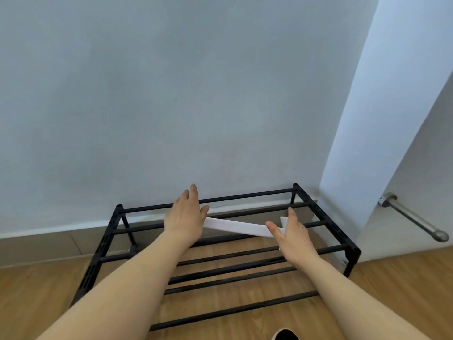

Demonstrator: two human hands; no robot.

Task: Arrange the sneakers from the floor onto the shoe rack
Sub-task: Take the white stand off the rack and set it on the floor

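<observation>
A black two-tier shoe rack (pixel 326 217) of metal bars stands against the wall, with no shoes on it. Both my arms reach over its top tier. My left hand (pixel 185 215) is flat with the fingers stretched toward the wall, and one end of a white strip (pixel 235 225) runs under its palm and thumb. My right hand (pixel 290 233) pinches the strip's other end between thumb and fingers. The strip spans the gap between the hands above the bars. At the bottom edge, only the dark toe of a sneaker (pixel 285 335) with a white rim shows on the floor.
The rack sits on a wooden floor (pixel 36 290) against a pale grey wall (pixel 171 94) with a skirting board. A white door (pixel 397 229) with a steel bar handle (pixel 414 218) stands just right of the rack.
</observation>
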